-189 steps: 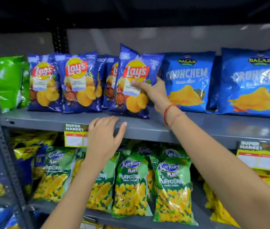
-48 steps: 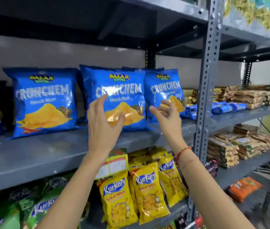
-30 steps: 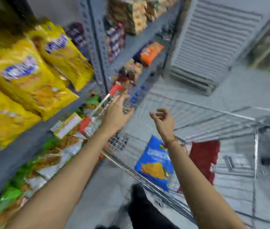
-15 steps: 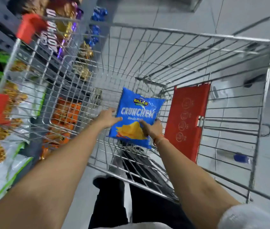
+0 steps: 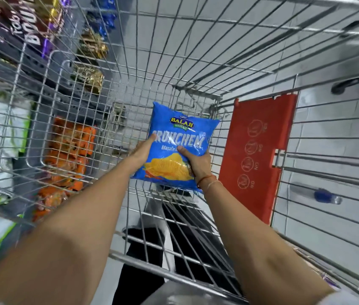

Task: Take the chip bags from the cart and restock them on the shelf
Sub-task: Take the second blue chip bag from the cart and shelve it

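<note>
A blue Balaji Crunchem chip bag (image 5: 178, 137) is inside the wire shopping cart (image 5: 174, 51), held between both my hands. My left hand (image 5: 141, 150) presses against the bag's left edge with the fingers flat. My right hand (image 5: 197, 164) grips the bag's lower right side, thumb across the front. A red thread sits on my right wrist. I see no other chip bag in the cart.
A red plastic flap (image 5: 255, 150) hangs on the cart's right side. Through the cart's left wall I see shelves (image 5: 59, 93) with orange packets (image 5: 68, 146), purple boxes and gold-wrapped goods. A blue-capped bottle (image 5: 326, 195) lies on the tiled floor at right.
My view swung from the shelf down into the cart. Both hands came down onto the blue bag and closed on it; the bag now looks raised slightly.
</note>
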Motion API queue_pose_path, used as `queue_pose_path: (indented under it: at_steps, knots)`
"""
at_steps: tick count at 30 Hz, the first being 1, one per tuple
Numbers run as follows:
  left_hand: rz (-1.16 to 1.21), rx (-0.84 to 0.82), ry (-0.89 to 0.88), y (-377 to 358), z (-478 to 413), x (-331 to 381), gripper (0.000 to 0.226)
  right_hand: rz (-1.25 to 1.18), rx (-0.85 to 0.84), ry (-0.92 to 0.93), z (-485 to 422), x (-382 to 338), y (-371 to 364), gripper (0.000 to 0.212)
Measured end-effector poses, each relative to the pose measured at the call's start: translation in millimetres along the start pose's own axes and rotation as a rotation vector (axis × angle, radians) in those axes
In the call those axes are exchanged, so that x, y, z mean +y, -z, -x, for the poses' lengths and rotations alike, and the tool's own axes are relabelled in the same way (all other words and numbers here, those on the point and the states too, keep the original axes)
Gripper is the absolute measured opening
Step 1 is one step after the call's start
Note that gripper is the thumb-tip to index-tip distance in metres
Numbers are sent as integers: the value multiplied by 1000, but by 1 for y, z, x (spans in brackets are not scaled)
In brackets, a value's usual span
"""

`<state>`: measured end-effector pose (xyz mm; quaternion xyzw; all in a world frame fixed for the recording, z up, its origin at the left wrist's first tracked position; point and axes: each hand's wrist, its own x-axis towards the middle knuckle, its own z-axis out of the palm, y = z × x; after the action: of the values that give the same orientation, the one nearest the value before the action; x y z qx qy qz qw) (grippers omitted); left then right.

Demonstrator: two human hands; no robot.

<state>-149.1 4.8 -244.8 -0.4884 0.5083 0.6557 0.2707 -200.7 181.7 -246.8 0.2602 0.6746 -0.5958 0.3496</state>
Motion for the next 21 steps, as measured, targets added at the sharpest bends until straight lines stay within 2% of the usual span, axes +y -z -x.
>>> queue_pose_path:
  at_steps: [4, 8, 10, 13, 17, 21]
  knots:
    - [-19, -48, -63, 9, 30, 19, 80, -27, -21, 37, 19, -21, -8, 54]
    - [-21, -10, -150, 30, 68, 40, 92, 14, -94, 134, 48, -61, -22, 48]
    - [-8, 26, -255, 39, 100, 56, 95, 0, -151, 199, 67, -88, -32, 46]
    - [33, 104, -430, 56, 153, 85, 74, -67, -224, 316, 104, -136, -50, 44]
    - [110, 151, -644, 82, 224, 125, 78, -105, -319, 485, 164, -200, -75, 47]
    - [131, 236, -875, 105, 307, 159, 94, -126, -436, 666, 235, -263, -100, 42]
